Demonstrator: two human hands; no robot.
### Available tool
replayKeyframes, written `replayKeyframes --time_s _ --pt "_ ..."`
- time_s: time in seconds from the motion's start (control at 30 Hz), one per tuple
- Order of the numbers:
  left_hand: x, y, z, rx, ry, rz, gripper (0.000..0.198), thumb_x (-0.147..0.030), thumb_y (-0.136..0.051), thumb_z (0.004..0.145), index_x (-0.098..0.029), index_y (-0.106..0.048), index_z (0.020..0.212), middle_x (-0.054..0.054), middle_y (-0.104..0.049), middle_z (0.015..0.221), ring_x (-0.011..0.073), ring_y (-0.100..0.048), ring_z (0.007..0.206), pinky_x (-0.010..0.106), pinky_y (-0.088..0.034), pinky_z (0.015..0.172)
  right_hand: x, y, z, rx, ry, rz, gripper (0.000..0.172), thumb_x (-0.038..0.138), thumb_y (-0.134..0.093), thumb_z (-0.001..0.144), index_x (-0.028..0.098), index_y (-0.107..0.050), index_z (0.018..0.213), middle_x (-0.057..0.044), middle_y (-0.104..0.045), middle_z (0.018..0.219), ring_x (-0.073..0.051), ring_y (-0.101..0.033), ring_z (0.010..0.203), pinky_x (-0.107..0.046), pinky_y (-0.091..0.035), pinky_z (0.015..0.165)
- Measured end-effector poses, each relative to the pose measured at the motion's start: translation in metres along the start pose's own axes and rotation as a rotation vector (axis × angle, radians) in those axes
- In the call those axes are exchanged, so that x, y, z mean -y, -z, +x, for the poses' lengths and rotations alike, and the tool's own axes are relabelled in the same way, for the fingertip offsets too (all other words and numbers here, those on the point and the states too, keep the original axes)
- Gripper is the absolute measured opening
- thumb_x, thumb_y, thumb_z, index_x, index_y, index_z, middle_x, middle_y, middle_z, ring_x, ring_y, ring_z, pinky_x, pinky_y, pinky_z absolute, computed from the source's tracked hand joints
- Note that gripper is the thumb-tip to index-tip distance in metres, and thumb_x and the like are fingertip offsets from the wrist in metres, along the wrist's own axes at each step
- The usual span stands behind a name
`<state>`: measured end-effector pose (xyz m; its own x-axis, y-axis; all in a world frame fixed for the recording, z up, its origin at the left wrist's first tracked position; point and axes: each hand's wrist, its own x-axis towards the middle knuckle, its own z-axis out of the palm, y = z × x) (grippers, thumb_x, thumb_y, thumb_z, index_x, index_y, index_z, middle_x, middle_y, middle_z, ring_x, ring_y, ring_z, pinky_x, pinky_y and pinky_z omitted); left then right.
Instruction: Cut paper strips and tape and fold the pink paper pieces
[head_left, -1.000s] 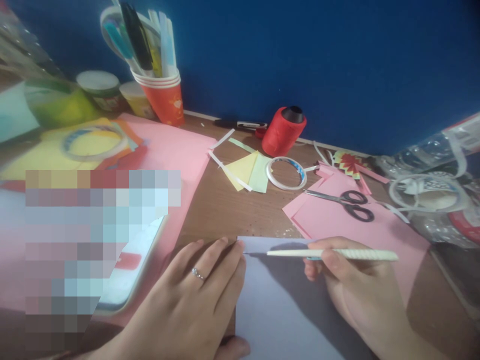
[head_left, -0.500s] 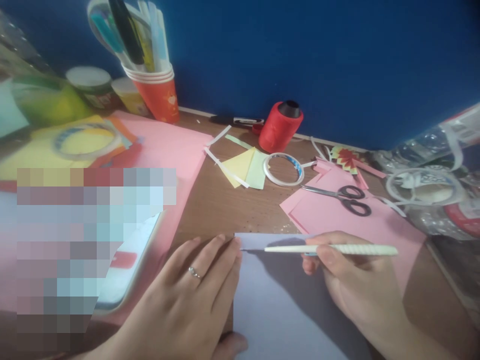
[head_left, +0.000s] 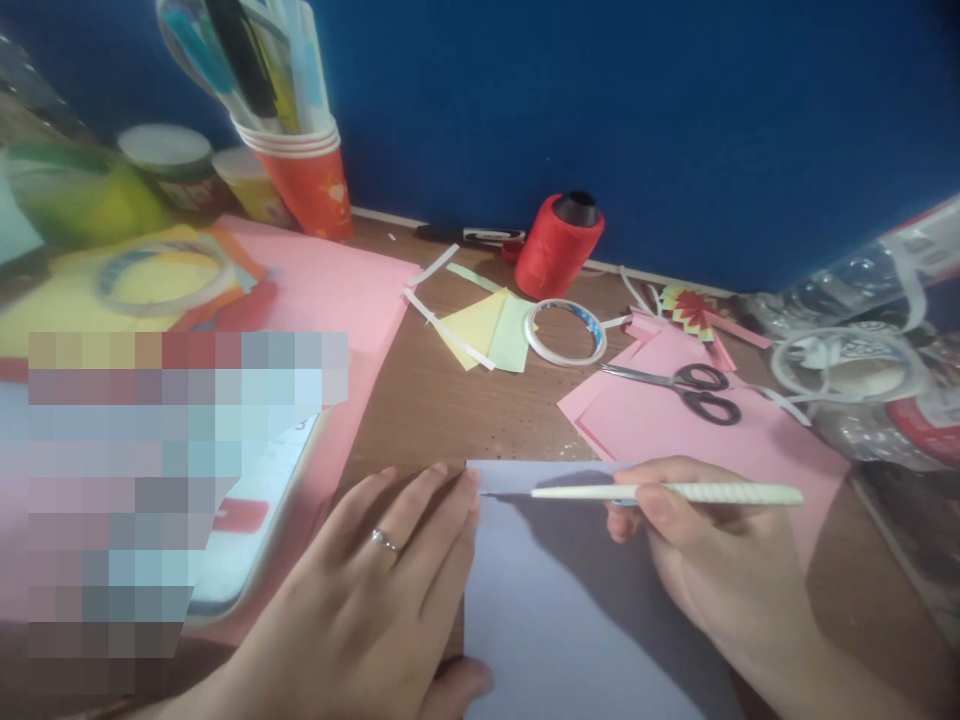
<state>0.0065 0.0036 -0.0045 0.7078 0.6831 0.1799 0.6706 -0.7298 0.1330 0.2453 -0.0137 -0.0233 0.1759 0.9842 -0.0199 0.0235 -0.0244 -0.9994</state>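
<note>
A sheet of pale lavender paper [head_left: 540, 620] lies at the near middle of the table. My left hand [head_left: 375, 580], with a ring on one finger, rests flat along the sheet's left edge, fingertips by its top left corner. Between the fingers of my right hand [head_left: 697, 540] is a slim white pen-shaped tool [head_left: 727, 493] with a ribbed end, held almost level. Its thin dark point reaches left, close to my left fingertips, near the sheet's top edge. Whether the point touches the paper I cannot tell. A dark shadow falls across the sheet below it.
Beyond the sheet lie scissors [head_left: 690, 385] on pink paper [head_left: 637, 405], a tape roll [head_left: 566, 332], yellow and green paper pieces [head_left: 484, 325] and a red bottle [head_left: 559, 245]. Left are a phone [head_left: 255, 520], partly blurred out, and a red cup [head_left: 311, 190] of pens. Plastic bottles [head_left: 870, 280] lie right.
The view has shifted slightly, so most things sit a little higher and further left. Both hands and the white tool keep nearly the same place over the paper.
</note>
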Motion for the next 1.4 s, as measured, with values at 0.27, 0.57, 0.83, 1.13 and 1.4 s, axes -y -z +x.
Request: replayKeyframes --time_s 0.27,0.57,0.83,1.13,1.4 --pt "-0.0012 0.0018 -0.002 -0.005 -0.003 -0.003 0.059 -0.06 -0.057 0.07 -0.014 -0.065 0.107 0.007 -0.058 0.123 0.0252 -0.048 0.112 0.038 -0.027 0.099 0.0018 -0.002 0.0041 -0.051 -0.044 0.145 0.006 0.025 -0.067 0.075 0.021 -0.071 0.073 0.0 -0.064 0.053 -0.013 -0.059 0.046 -0.024 -0.052 0.042" --pt "-0.0029 -0.0036 -0.0028 -0.029 0.002 0.01 0.059 -0.056 -0.064 0.066 -0.013 -0.064 0.107 0.008 -0.058 0.123 0.0267 -0.049 0.112 0.039 -0.028 0.098 -0.0001 0.0008 0.0022 0.052 -0.047 0.079 0.006 0.025 -0.066 0.077 0.022 -0.071 0.078 -0.001 -0.066 0.056 -0.012 -0.062 0.051 -0.021 -0.055 0.049" --pt "-0.0034 -0.001 -0.0045 -0.034 0.0 0.021 0.064 -0.059 -0.064 0.063 -0.013 -0.064 0.107 0.009 -0.058 0.123 0.0274 -0.049 0.111 0.041 -0.028 0.098 -0.0028 0.0025 0.0025 0.09 -0.031 0.07 0.007 0.023 -0.065 0.078 0.024 -0.071 0.082 0.001 -0.067 0.058 -0.011 -0.063 0.053 -0.019 -0.055 0.051" --pt "-0.003 -0.0006 -0.002 -0.035 -0.028 0.032 0.063 -0.06 -0.06 0.067 -0.013 -0.064 0.108 0.009 -0.058 0.123 0.0278 -0.049 0.111 0.042 -0.028 0.098 -0.0013 0.0005 0.0027 0.046 -0.041 0.066 0.005 0.023 -0.066 0.077 0.022 -0.071 0.078 0.0 -0.066 0.056 -0.011 -0.063 0.051 -0.02 -0.055 0.05" --pt "-0.004 -0.0015 -0.0042 -0.019 -0.026 0.04 0.063 -0.061 -0.059 0.067 -0.014 -0.063 0.109 0.008 -0.057 0.124 0.0281 -0.049 0.111 0.042 -0.028 0.098 -0.0008 0.0001 0.0042 0.03 -0.05 0.073 0.004 0.023 -0.067 0.076 0.022 -0.071 0.076 0.0 -0.066 0.055 -0.011 -0.062 0.05 -0.02 -0.054 0.049"
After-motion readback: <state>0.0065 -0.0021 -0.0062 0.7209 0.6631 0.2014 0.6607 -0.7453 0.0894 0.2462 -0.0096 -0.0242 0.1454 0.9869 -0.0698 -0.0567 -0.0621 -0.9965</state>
